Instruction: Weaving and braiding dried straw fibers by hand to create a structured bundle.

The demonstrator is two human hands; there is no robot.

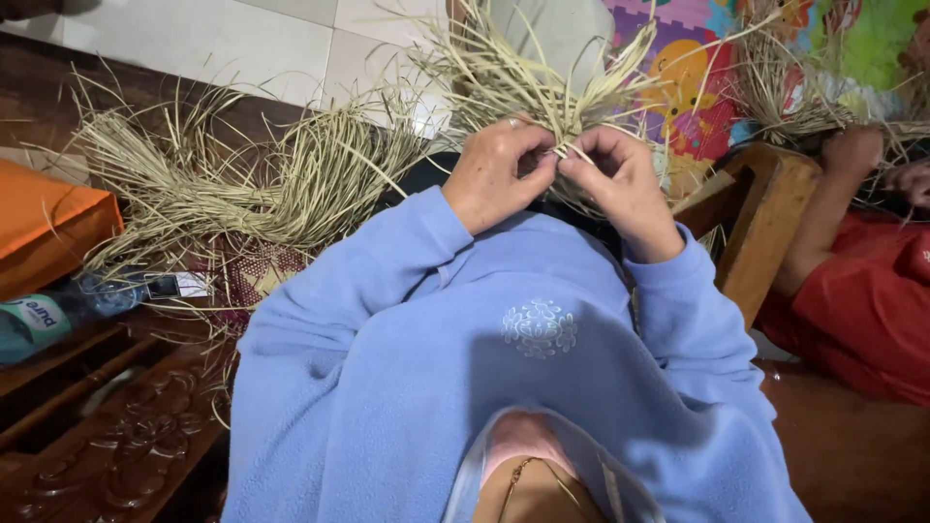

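**Hands closed on straw bundle at mid-chest**

Straw bundle (542,87) sits directly ahead of the wearer, held over the lap, its loose strands fanning up and away from the body toward the patterned play mat (697,87). Left hand (496,174) and right hand (620,184) meet at the bundle's near end, fingertips pinched together on a few pale strips; both are clamped on the material, knuckles almost touching. Long axis of the held strands runs away from the wearer, slightly rightward. Neither hand is clearly nearer; the pinch point lies between them.

A larger heap of loose straw (242,184) lies to the left, well apart from the hands, nearer the left one. Beside it: an orange box (48,232) and a plastic bottle (58,315) lying on its side. At right, past a wooden armrest (765,213), another person in a red garment (862,300) handles a separate straw bundle.
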